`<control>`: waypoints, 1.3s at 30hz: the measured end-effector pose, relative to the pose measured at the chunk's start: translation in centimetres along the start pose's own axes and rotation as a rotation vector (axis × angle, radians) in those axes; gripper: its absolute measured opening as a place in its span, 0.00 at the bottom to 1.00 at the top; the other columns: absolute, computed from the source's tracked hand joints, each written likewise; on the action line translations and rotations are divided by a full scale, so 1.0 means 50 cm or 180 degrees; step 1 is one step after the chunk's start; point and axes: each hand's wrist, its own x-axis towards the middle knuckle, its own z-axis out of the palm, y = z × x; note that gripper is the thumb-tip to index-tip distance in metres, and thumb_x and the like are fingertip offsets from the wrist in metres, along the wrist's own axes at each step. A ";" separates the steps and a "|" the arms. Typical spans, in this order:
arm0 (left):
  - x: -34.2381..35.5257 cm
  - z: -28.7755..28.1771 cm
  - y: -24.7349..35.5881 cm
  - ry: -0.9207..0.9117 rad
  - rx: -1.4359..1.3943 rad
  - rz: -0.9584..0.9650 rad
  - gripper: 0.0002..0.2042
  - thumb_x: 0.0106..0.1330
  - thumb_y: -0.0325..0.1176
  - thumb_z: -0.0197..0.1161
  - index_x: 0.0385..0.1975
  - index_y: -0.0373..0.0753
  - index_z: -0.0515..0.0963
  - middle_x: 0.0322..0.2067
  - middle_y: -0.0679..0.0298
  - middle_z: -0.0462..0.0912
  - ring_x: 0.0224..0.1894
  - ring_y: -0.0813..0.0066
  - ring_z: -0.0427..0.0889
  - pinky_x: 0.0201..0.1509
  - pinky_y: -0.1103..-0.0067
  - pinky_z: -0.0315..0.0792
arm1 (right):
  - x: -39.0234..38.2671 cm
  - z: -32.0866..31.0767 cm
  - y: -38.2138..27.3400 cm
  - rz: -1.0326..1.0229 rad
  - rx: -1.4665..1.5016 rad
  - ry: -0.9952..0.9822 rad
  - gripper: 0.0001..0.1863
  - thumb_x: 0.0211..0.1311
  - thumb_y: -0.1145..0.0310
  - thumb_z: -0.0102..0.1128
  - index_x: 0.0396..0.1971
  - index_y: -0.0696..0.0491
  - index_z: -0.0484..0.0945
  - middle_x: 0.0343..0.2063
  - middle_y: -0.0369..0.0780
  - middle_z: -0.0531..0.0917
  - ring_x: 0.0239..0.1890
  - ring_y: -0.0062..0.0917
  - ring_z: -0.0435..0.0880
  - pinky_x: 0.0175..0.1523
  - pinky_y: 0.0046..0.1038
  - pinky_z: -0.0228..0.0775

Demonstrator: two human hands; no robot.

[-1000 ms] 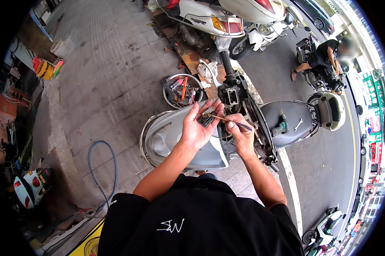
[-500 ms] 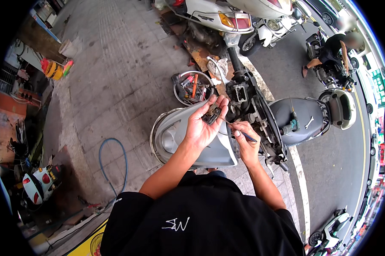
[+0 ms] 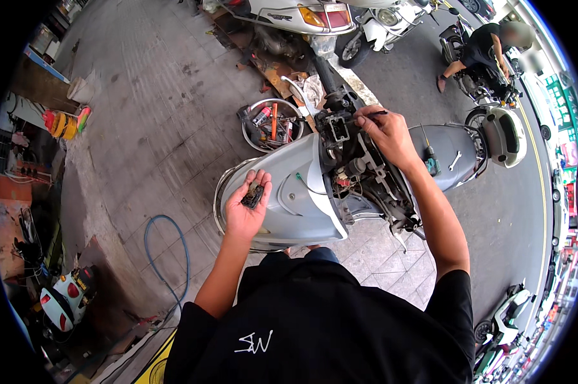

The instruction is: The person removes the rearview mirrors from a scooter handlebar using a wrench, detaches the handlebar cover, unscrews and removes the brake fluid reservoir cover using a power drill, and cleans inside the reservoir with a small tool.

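My left hand [image 3: 245, 214] is palm up over the grey front panel [image 3: 277, 198] of a partly stripped scooter. Its curled fingers cradle a small blackish, dirty part [image 3: 252, 196]. Up by the handlebar, my right hand [image 3: 387, 136] pinches a slim screwdriver [image 3: 378, 114] by its dark handle; the tip is hard to make out. Just left of those fingers is an open, square metal housing [image 3: 338, 129] on the handlebar. Exposed frame and wiring [image 3: 366, 169] lie below my right wrist.
A metal bowl [image 3: 245, 142] of tools stands on the paving. On the scooter seat [image 3: 444, 137] rest a green power drill [image 3: 432, 161] and a wrench [image 3: 455, 160]. A blue hose [image 3: 147, 238] curls at left. Another person [image 3: 484, 48] sits on a motorcycle at the far right.
My hands have parted: the left moved left and down with the dark part, the right moved up to the handlebar housing with the screwdriver. The view has shifted slightly.
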 end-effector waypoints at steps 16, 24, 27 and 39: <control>-0.029 0.019 0.023 -0.0087 0.0147 0.0135 0.14 0.73 0.28 0.43 0.53 0.30 0.69 0.56 0.51 0.72 0.63 0.57 0.68 0.69 0.64 0.63 | 0.057 0.024 0.068 -0.0314 -0.0111 -0.0170 0.10 0.64 0.68 0.57 0.35 0.61 0.80 0.27 0.46 0.81 0.27 0.36 0.80 0.36 0.33 0.70; -0.036 0.042 0.004 -0.0067 0.0228 -0.0017 0.15 0.72 0.27 0.43 0.54 0.31 0.68 0.57 0.51 0.71 0.64 0.57 0.67 0.70 0.64 0.62 | 0.062 0.001 0.039 -0.0351 -0.0381 -0.0307 0.12 0.60 0.63 0.59 0.31 0.58 0.80 0.23 0.50 0.80 0.28 0.43 0.81 0.36 0.38 0.71; -0.034 0.029 0.007 -0.0108 0.0287 -0.0021 0.15 0.71 0.27 0.44 0.55 0.31 0.68 0.57 0.51 0.71 0.64 0.57 0.67 0.70 0.64 0.62 | 0.054 -0.007 0.030 -0.0302 -0.0321 -0.0324 0.12 0.60 0.63 0.59 0.32 0.58 0.81 0.24 0.49 0.81 0.28 0.42 0.81 0.36 0.38 0.71; -0.024 0.044 0.006 -0.0277 0.0359 -0.0097 0.16 0.70 0.26 0.44 0.55 0.31 0.68 0.58 0.51 0.70 0.65 0.57 0.66 0.71 0.63 0.61 | 0.040 0.066 0.059 -0.0364 -0.0198 0.0389 0.11 0.61 0.64 0.59 0.33 0.57 0.80 0.22 0.48 0.80 0.28 0.43 0.81 0.35 0.37 0.71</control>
